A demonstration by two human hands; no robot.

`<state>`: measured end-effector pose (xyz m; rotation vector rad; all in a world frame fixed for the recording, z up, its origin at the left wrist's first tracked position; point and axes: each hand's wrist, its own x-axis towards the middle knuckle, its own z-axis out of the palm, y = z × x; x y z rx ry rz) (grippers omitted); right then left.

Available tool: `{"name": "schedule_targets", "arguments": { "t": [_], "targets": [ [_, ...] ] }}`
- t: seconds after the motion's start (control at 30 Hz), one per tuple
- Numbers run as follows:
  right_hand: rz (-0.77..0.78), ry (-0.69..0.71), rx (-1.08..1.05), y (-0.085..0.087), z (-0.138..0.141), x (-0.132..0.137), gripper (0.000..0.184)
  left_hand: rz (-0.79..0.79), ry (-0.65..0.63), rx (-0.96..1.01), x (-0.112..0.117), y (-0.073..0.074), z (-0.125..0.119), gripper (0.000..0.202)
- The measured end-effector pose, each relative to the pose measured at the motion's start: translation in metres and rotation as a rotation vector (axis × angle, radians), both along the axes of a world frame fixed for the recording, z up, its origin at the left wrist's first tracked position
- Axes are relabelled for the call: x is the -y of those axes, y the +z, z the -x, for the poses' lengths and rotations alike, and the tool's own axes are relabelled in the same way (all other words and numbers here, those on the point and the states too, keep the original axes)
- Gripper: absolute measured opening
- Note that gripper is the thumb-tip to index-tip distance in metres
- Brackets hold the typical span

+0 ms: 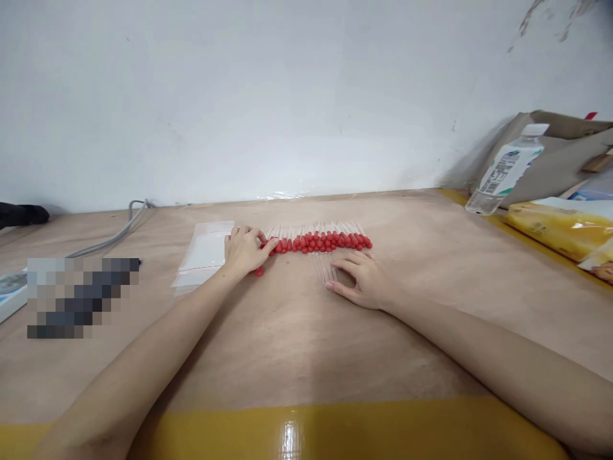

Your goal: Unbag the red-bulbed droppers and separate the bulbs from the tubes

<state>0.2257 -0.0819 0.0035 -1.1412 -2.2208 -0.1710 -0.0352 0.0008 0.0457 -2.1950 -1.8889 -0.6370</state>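
Observation:
A row of thin pale sticks with round red heads [330, 241] lies across the middle of the table, heads toward me. At its left end my left hand [245, 250] is closed, thumb and forefinger on the endmost red-headed sticks; its palm hides part of them. Just below this hand another red head [259, 271] shows. My right hand [360, 279] rests below the row's right half, fingers apart, holding nothing. Beside its fingertips lie several thin clear strips [324, 271], partly covered by the hand. Flat clear plastic bags [204, 250] are stacked to the left, touching my left hand.
A grey cable [108, 243] and a blurred-out dark item [83, 298] lie at left. At right stand a plastic bottle [507, 169] and a grey box [560, 153], with yellow packets [560, 220] in front. The white wall [287, 96] bounds the table behind.

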Motion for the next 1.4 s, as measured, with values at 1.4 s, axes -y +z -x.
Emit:
{"name": "schedule_targets", "arguments": {
  "t": [1.4],
  "targets": [
    [-0.322, 0.273, 0.040, -0.002, 0.006, 0.000, 0.019, -0.280, -0.906, 0.092, 0.064, -0.038, -0.035, 0.026]
  ]
}}
